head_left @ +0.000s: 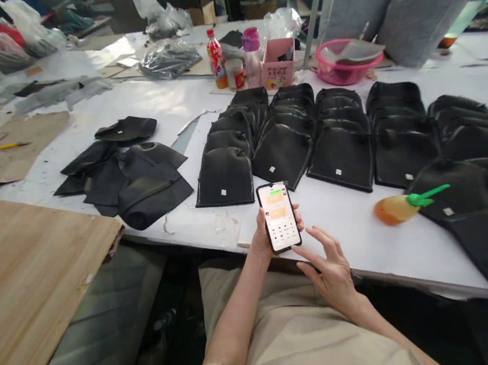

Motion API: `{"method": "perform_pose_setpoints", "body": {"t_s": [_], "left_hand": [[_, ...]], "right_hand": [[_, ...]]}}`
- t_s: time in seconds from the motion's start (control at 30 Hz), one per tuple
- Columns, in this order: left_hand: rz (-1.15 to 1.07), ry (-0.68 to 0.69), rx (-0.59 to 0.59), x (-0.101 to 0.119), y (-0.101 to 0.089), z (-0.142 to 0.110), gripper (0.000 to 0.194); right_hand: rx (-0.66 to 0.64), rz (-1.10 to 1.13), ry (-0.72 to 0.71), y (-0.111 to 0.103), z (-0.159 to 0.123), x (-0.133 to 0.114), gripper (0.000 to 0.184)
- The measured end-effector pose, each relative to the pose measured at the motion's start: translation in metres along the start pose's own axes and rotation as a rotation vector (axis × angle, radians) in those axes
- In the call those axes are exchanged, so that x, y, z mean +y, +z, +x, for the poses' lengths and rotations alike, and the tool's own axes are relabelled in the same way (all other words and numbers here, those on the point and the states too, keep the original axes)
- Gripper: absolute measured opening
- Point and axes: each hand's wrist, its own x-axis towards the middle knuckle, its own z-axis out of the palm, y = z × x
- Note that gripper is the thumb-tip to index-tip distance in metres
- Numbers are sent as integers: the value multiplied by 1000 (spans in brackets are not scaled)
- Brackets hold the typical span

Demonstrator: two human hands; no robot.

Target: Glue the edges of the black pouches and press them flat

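Observation:
A lit smartphone (279, 217) with a black edge stands upright in my left hand (262, 234), whose thumb and fingers wrap its two sides. Its screen shows a chat page with orange boxes and rows of small icons. My right hand (329, 265) hovers just right of the phone's lower corner, fingers apart and holding nothing. Beyond the phone, overlapping black leather-like pieces (224, 176) lie in rows on the white tabletop (216, 238), several with small white labels. A looser heap of black pieces (131, 183) lies to the left.
An orange squeeze bottle with a green nozzle (397, 209) lies at the right. Farther back stand a red-labelled drink bottle (216, 61), a purple-capped bottle (251, 49), a pink box (279, 63) and a pink basket (342, 74). A wooden board (26, 258) fills the left side.

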Motion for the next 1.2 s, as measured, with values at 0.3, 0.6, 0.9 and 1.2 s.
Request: {"method": "perform_pose_setpoints", "body": {"t_s": [0.3,0.6,0.9,1.2], "left_hand": [[-38,-6,-1,2,6,-3,89],[-52,-20,46,2,5,-4,86],[-10,-4,17,0,2,-3,91],[14,-2,30,-1,2,-2,92]], "right_hand": [[21,-28,-24,9,3,1,33],[31,-23,-11,11,2,2,38],[47,22,8,7,4,-1,34],[55,482,567,5,1,4,25]]}}
